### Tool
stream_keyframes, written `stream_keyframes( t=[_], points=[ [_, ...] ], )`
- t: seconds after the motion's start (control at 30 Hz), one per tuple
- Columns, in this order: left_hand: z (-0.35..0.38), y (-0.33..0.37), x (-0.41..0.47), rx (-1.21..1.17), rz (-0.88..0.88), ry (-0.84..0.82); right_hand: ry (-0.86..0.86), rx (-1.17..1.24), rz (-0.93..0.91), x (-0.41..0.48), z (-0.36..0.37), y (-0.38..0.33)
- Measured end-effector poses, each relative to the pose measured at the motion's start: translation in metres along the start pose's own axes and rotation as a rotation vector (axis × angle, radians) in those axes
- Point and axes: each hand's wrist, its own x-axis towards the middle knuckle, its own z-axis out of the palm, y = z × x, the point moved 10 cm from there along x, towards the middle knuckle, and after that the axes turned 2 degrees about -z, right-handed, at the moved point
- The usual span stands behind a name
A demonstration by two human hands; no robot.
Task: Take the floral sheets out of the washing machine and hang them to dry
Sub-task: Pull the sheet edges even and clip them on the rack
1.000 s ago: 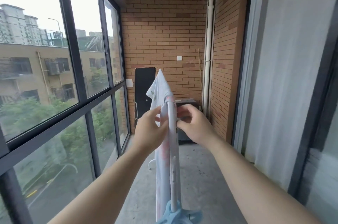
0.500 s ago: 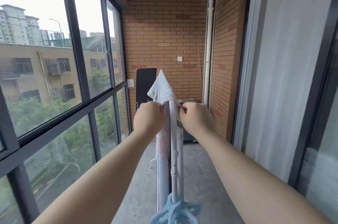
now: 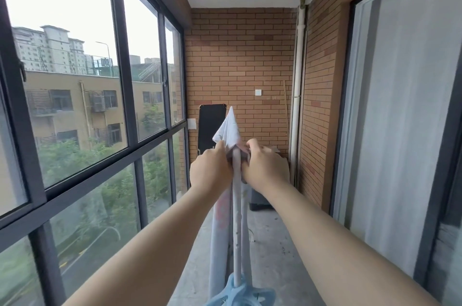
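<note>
Arms were stretched forward at about the same height, backs of the hands toward the camera. The left hand (image 3: 211, 173) and the right hand (image 3: 265, 168) had their fingers curled, and each gripped the floral sheet (image 3: 230, 128) on its own side of the white rail (image 3: 236, 218). The sheet hung over this rail between the hands and fell down on both sides. One corner stood up in a point just behind the hands. A blue plastic fitting (image 3: 237, 290) sat at the near end of the rail.

a black panel (image 3: 212, 128) leans against the brick wall (image 3: 240, 55) beside the window (image 3: 140, 68)
</note>
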Motion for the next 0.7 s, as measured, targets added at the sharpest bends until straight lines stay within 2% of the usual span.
stream_keyframes(
  t=[0.2, 0.37, 0.57, 0.7],
  points=[
    [0.009, -0.01, 0.011, 0.033, -0.057, -0.094, -0.169, -0.048, 0.072, 0.013, 0.015, 0.004],
    [0.001, -0.019, 0.014, 0.009, -0.1, -0.106, -0.148, -0.143, 0.1, 0.014, 0.004, 0.01],
    [-0.003, -0.009, 0.02, -0.162, -0.126, -0.146, -0.141, -0.091, 0.138, 0.013, 0.004, 0.008],
    [0.002, -0.003, 0.022, -0.133, -0.12, -0.183, -0.212, -0.036, 0.226, 0.012, 0.017, 0.013]
  ],
)
